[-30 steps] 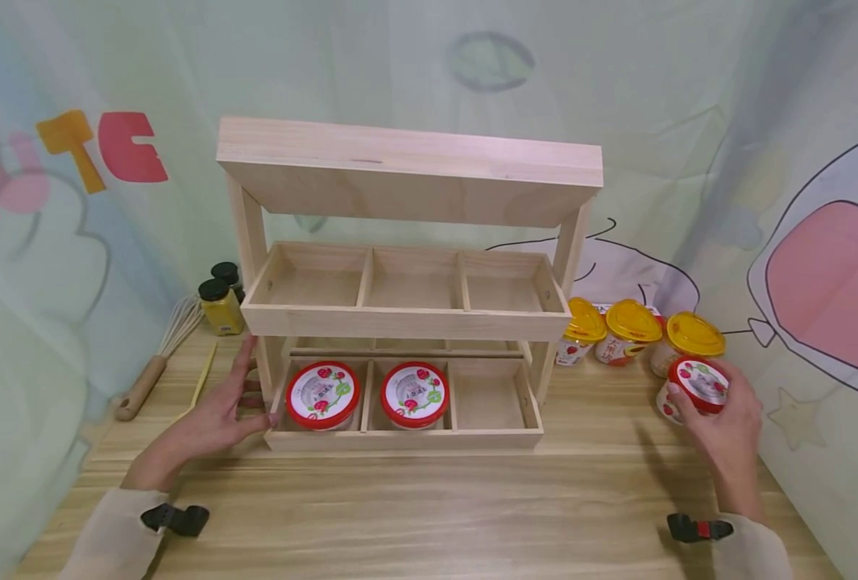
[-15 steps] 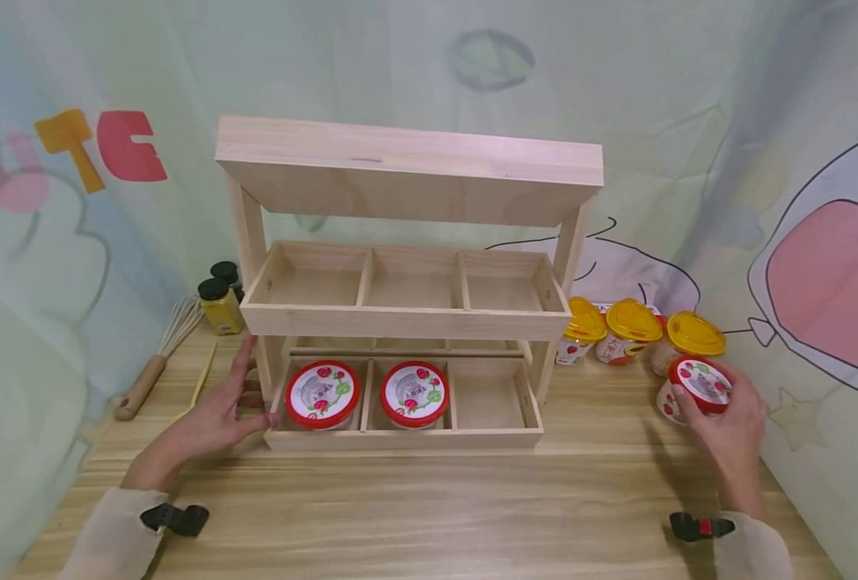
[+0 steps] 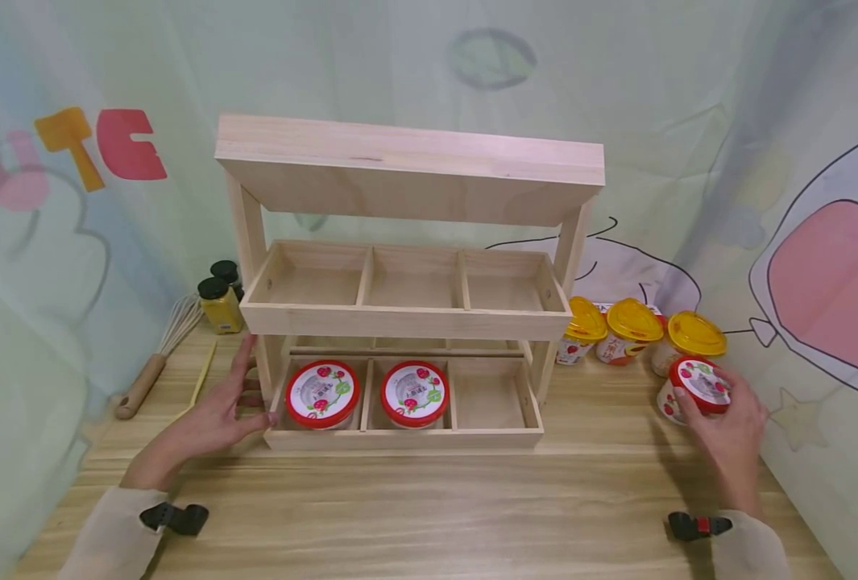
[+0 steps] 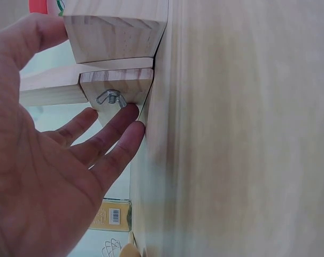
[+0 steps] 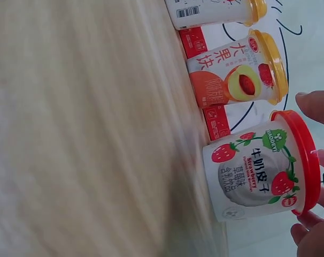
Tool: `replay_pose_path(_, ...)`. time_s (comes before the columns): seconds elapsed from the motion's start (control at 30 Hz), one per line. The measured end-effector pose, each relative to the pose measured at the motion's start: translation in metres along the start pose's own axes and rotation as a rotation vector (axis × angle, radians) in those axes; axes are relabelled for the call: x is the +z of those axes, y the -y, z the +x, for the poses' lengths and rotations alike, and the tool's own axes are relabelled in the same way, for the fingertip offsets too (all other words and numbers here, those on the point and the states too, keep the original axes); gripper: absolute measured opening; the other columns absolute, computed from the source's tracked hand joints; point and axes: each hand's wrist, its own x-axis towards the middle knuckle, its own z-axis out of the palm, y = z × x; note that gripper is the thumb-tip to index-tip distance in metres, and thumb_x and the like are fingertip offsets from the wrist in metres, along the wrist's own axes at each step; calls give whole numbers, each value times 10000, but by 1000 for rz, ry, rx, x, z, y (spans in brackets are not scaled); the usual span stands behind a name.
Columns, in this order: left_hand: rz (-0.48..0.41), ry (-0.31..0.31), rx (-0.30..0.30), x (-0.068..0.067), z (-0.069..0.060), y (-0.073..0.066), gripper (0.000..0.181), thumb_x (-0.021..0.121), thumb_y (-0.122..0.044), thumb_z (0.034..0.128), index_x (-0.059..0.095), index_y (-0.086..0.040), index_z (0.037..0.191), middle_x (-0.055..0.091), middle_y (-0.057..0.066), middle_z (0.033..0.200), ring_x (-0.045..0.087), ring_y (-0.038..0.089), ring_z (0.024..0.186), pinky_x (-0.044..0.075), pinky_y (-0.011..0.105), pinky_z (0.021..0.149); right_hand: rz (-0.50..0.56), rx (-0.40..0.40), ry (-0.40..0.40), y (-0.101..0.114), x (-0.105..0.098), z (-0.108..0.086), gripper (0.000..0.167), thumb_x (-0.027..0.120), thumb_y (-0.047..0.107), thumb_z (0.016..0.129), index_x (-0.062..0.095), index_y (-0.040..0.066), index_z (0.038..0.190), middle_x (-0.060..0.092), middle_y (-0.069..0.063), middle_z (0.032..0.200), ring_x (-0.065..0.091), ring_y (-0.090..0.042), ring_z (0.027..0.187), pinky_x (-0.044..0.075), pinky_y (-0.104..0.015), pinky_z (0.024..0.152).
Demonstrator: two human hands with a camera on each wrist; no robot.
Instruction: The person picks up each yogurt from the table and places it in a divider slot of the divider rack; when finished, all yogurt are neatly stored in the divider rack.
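A pale wooden two-tier display rack point(image 3: 407, 322) stands on the table. Two white tubs with red strawberry lids sit in its lower tray: a left tub point(image 3: 323, 395) and a middle tub point(image 3: 415, 395). My left hand point(image 3: 214, 415) rests at the rack's lower left side, thumb by the tray's front corner. In the left wrist view, its spread fingertips lie near a wing nut point(image 4: 112, 97). On the right, my right hand point(image 3: 733, 423) is around the red lid of a third strawberry tub point(image 5: 253, 171), which stands upright on the table.
Several yellow-lidded cups, one a peach-printed cup point(image 5: 237, 72), stand right of the rack. A whisk point(image 3: 160, 354), a thin yellow stick point(image 3: 202, 374) and a yellow jar point(image 3: 221, 308) with a black lid lie or stand at left. A printed curtain point(image 3: 414, 64) hangs behind.
My right hand has shifted very slightly to the right on the third tub's lid. The left hand, rack and tubs look unmoved.
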Motion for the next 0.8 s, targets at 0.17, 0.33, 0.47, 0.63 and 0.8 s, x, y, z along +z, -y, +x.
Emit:
replay_pose_path(0.17,1,7,-12,-1,0,-1,1397,859,-42,854,-246,-238,1685,291,462,1591,684,597,1149,667,365,850,-1,10,12,-3,2,-2,754,711,273,1003,366,-5,1613,413,-336,1633,341,-511,1448,295,-711,1208)
replay_pose_path(0.33,5,9,-13,-1,1,-2,1383,855,-55,862,-240,-229,1688,289,459,1593,685,599,1149,673,383,844,15,19,18,-6,5,-3,757,717,282,990,383,-1,1607,358,-308,1685,320,-525,1510,261,-741,1273)
replay_pose_path(0.47,3,4,1,1,2,-1,1379,851,-44,864,-241,-223,1687,298,465,1583,688,602,1143,677,403,835,18,37,20,-6,8,-3,685,716,253,1000,443,-4,1574,277,-258,1749,274,-523,1587,229,-745,1297)
replay_pose_path(0.63,8,1,-8,0,2,-1,1377,850,-47,866,-239,-229,1689,287,458,1597,685,606,1151,674,376,843,26,57,10,-6,12,-4,653,708,235,1018,455,8,1576,249,-226,1770,249,-506,1615,233,-740,1298)
replay_pose_path(0.8,9,7,-8,-1,1,-1,1386,857,-58,860,-243,-226,1686,282,462,1594,670,633,1160,677,413,835,50,33,-17,-7,15,-6,627,726,179,1003,482,18,1558,280,-222,1760,266,-497,1612,250,-738,1293)
